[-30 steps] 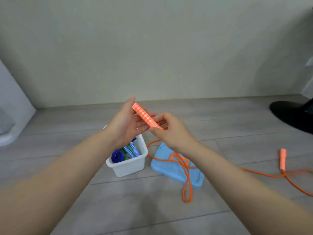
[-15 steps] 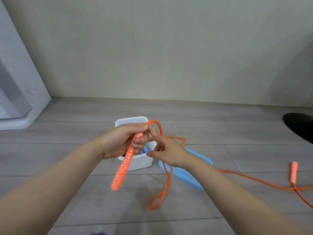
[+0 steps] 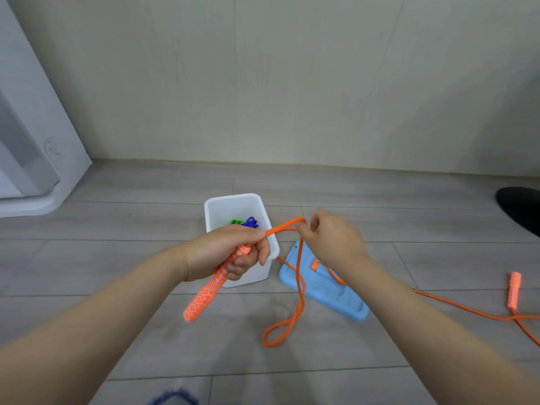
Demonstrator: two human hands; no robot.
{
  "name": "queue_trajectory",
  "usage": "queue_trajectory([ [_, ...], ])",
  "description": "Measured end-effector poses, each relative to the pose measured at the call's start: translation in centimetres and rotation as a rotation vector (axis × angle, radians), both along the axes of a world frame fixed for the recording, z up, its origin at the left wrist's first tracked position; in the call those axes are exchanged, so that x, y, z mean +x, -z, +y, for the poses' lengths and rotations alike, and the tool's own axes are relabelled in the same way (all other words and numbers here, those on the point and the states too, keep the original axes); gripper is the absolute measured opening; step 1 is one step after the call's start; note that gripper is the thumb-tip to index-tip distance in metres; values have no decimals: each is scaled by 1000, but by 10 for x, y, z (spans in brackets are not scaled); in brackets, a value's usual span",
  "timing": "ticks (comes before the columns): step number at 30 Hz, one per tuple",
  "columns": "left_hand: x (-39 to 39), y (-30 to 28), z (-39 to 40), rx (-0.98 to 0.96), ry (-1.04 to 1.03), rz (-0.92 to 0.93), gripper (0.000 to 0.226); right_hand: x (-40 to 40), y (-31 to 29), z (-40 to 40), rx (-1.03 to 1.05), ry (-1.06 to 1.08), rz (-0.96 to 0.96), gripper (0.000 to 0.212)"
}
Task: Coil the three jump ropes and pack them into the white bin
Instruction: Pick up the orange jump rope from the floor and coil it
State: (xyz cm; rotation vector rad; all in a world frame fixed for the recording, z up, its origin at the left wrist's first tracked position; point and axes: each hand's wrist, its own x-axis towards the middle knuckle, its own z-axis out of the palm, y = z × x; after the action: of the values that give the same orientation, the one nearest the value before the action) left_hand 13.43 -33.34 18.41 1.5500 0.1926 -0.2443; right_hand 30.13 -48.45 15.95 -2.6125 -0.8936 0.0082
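Observation:
My left hand [image 3: 226, 252] grips the top of an orange patterned jump rope handle [image 3: 206, 293], which points down and to the left in front of the white bin [image 3: 233, 204]. From that fist the orange cord [image 3: 298, 305] runs right to my right hand [image 3: 330, 238], which pinches it, then hangs in a long loop down to the floor. The cord's far part trails right across the floor to the second orange handle [image 3: 513, 289]. Inside the bin lie a green rope [image 3: 235, 222] and a blue rope [image 3: 250, 222], partly hidden by my left hand.
A light blue lid [image 3: 321, 290] lies on the grey floor right of the bin, under the hanging cord. A white appliance [image 3: 26, 135] stands at the far left, and a black round object [image 3: 521, 207] sits at the right edge. The wall runs behind.
The handle swung from pointing up between both hands to hanging down from my left fist. My right hand moved right along the cord, drawing out a loop, and the bin is now uncovered.

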Motion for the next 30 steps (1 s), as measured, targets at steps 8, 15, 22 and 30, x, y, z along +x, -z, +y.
queue_trajectory([
  [8, -4, 10, 4, 274, -23, -51, 43, 11, -11, 4, 314, -169, 204, 9],
  [15, 4, 34, -8, 551, -202, -117, 28, -7, -57, -9, 651, -257, 525, 7],
  [22, 11, 45, -24, 560, -247, -159, 33, -39, -87, 5, 754, -314, 713, 7],
  [30, 13, 50, -35, 448, -185, -177, 31, -44, -82, 14, 873, -268, 849, 14],
])
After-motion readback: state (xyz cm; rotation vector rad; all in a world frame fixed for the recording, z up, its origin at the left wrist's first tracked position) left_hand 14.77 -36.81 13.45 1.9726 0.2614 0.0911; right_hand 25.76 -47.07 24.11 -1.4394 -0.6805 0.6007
